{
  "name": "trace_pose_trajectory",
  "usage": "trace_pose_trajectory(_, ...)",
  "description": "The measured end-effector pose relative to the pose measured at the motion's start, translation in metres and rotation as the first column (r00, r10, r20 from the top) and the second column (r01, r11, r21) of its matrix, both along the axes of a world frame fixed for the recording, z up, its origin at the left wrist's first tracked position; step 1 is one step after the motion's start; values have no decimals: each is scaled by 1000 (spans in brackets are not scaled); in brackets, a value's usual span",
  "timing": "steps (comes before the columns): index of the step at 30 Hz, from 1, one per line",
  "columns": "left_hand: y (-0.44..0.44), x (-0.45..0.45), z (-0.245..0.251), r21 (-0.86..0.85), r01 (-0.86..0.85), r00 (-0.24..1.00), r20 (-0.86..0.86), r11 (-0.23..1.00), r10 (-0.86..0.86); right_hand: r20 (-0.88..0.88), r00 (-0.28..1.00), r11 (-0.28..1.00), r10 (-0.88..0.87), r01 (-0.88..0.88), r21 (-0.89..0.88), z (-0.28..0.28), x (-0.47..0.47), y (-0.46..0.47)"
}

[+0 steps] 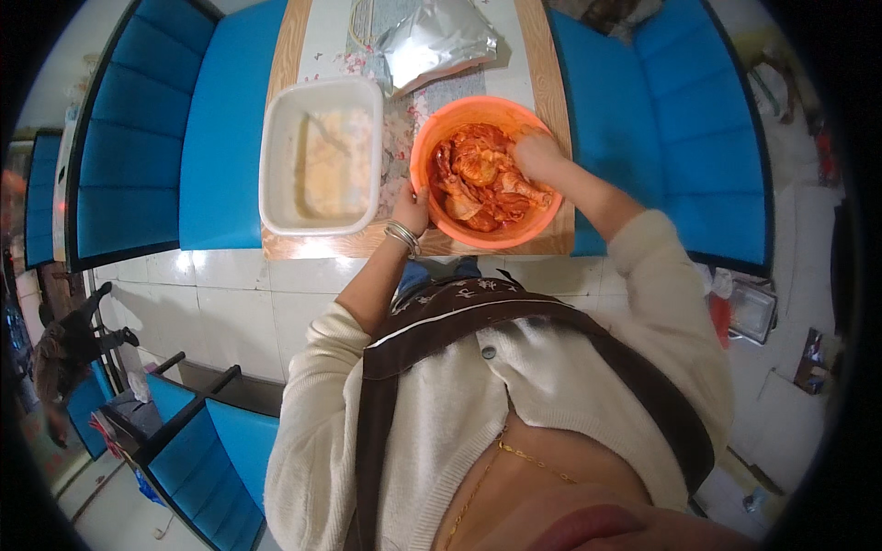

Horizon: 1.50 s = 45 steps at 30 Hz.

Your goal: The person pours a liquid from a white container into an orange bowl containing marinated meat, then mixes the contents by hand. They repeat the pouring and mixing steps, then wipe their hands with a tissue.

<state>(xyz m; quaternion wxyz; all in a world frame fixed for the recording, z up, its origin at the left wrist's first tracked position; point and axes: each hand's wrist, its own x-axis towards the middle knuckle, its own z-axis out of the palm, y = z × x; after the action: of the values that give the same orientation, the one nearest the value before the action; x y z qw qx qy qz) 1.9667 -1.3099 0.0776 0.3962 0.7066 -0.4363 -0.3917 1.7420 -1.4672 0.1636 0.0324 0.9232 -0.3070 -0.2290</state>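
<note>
An orange plastic basin (497, 238) stands at the table's near right corner. Chicken pieces (475, 167), drumsticks among them, lie inside it, coated in red marinade. My left hand (411, 209) grips the basin's left rim, with a metal bangle on the wrist. Over the basin's right side, my right hand (537, 153) reaches down into it against the chicken. Its fingertips are partly hidden, so whether they hold a piece cannot be made out. Left of the basin is a white plastic tub (271, 160) with some cloudy pale liquid (337, 172) in it.
A silver foil bag (439, 45) lies farther back on the wood-edged table (551, 76). Blue padded benches (227, 138) flank the table, the other bench (610, 124) being on the right. Behind me to the left stand more blue seats (207, 468) with dark frames.
</note>
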Motion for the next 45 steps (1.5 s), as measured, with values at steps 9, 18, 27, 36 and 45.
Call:
trace_pose_trajectory(9, 0, -1, 25, 75, 1, 994, -113, 997, 8, 567, 738, 805, -366, -55, 591, 65, 16, 38)
trace_pose_trajectory(18, 0, 0, 44, 77, 28, 999, 22, 997, -30, 369, 929, 977, 27, -102, 186, -6, 44, 58)
trace_pose_trajectory(27, 0, 1, 22, 198, -13, 982, -184, 980, 50, -147, 976, 954, -160, 191, 232, -8, 79, 15)
trace_pose_trajectory(36, 2, -2, 31, 87, -12, 998, 58, 996, 7, 221, 931, 927, 290, -331, 179, 13, 43, 58)
trace_pose_trajectory(45, 1, 0, 30, 129, -20, 998, -51, 991, 27, 17, 967, 956, -255, 249, 155, -4, 90, 5)
